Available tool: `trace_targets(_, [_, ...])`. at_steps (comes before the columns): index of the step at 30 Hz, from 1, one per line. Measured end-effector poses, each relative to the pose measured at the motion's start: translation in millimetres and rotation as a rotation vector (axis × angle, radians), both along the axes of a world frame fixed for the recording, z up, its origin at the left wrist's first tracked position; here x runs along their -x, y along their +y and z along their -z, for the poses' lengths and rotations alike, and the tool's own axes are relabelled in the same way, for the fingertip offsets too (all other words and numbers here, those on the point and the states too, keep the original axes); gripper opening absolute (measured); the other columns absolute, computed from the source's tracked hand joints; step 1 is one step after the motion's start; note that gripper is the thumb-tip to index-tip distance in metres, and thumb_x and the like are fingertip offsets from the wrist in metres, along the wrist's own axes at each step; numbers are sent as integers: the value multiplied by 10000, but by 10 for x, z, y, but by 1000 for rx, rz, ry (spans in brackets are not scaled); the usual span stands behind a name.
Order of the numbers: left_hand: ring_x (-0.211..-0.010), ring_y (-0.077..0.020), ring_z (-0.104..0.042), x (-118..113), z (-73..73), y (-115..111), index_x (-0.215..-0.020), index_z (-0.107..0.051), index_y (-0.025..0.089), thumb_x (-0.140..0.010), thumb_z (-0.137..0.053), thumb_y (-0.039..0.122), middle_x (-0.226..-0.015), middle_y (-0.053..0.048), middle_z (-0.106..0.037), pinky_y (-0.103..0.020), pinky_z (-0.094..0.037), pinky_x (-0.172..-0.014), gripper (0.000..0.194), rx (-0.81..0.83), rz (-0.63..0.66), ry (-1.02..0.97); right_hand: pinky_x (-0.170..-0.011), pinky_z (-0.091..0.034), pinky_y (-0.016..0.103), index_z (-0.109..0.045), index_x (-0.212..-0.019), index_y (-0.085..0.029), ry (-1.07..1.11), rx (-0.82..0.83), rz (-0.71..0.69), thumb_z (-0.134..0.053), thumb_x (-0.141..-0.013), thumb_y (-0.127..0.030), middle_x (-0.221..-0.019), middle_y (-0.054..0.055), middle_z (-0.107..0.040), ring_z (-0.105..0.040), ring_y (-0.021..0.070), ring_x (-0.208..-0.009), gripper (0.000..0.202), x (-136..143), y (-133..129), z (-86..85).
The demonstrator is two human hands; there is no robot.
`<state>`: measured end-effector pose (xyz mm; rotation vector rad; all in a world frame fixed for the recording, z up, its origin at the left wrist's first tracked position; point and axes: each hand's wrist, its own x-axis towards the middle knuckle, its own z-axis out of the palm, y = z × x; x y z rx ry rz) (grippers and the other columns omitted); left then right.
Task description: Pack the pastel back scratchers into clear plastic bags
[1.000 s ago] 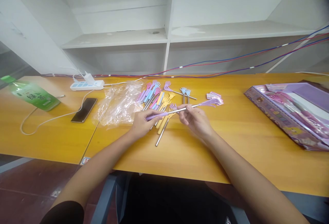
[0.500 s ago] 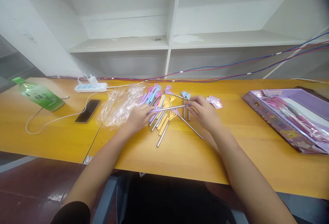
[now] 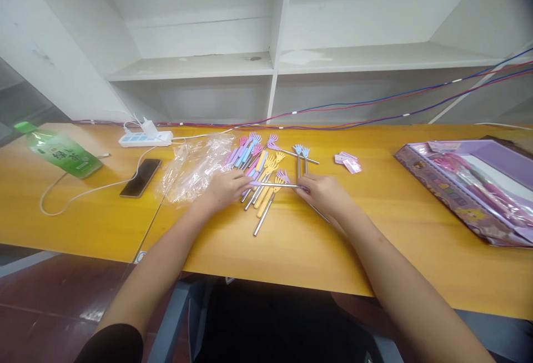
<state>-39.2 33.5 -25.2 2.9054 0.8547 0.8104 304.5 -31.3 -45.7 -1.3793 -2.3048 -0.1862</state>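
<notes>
A back scratcher (image 3: 275, 185) with a purple handle and a metal rod lies level between my hands. My left hand (image 3: 227, 189) is closed on its purple grip. Around its other end, my right hand (image 3: 327, 192) is closed, hiding most of that tip. Several more back scratchers are spread on the table beneath and behind: yellow claws (image 3: 271, 164) in the middle, two blue claws (image 3: 301, 150) near my right fingers, and a purple claw (image 3: 283, 176) under the held rod. Pink, purple and blue scratchers (image 3: 245, 149) form a bunch beyond my left hand.
Crumpled clear plastic bags (image 3: 195, 171) lie left of the pile, near a phone (image 3: 140, 177), a power strip (image 3: 145, 139) and a green bottle (image 3: 62, 152). Small pink cards (image 3: 348, 162) and a purple box (image 3: 453, 191) with wrapped items are to the right.
Both hands have come down slightly toward me with the held back scratcher. My right fingers have closed further around its end; the purple scratcher behind shows more of its rod.
</notes>
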Motion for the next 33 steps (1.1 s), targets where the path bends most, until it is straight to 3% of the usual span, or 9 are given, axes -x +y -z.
trace_targets(5, [-773,-152,-675,-43,59,-45,-1200,-798,206,-1169,-461,461,-889,-60,-731,-252,-468,-697,424,-48,80,-14,-624,-304,296,-710,-844,-195,-35,-25,-55,-532,-1083,-289,-772,64,-713,-585,169,-647,313,17,-33,-12])
trace_targets(13, [-725,-141,-645,-167,97,-196,-1144,-814,196,-1171,-472,442,-809,-35,-693,-252,-449,-658,422,-66,104,-2,-632,-283,296,-751,-880,-171,-68,-40,-142,-511,-1117,-287,-808,67,-729,-587,151,-661,357,197,-87,51])
trace_targets(17, [-687,-134,-632,-208,111,-247,-1130,-816,211,-1166,-485,454,-794,-23,-694,-256,-418,-624,412,-82,103,25,-635,-275,297,-739,-869,-171,-74,-8,-138,-511,-1114,-279,-809,64,-728,-572,149,-659,352,302,-130,62])
trace_targets(26, [-791,-142,-717,-249,142,-325,-1159,-782,180,-1177,-456,444,-903,-46,-754,-259,-487,-690,420,-35,133,40,-642,-272,307,-730,-864,-167,-74,59,-133,-526,-1104,-279,-812,66,-730,-568,154,-660,335,438,-175,112])
trace_targets(33, [-873,-206,-712,-369,13,-455,-1127,-717,168,-1173,-453,334,-946,-56,-731,-318,-507,-735,315,-66,48,268,-659,-292,311,-744,-928,-167,-149,185,-36,-537,-1105,-298,-931,82,-785,-673,180,-769,302,536,-231,-113])
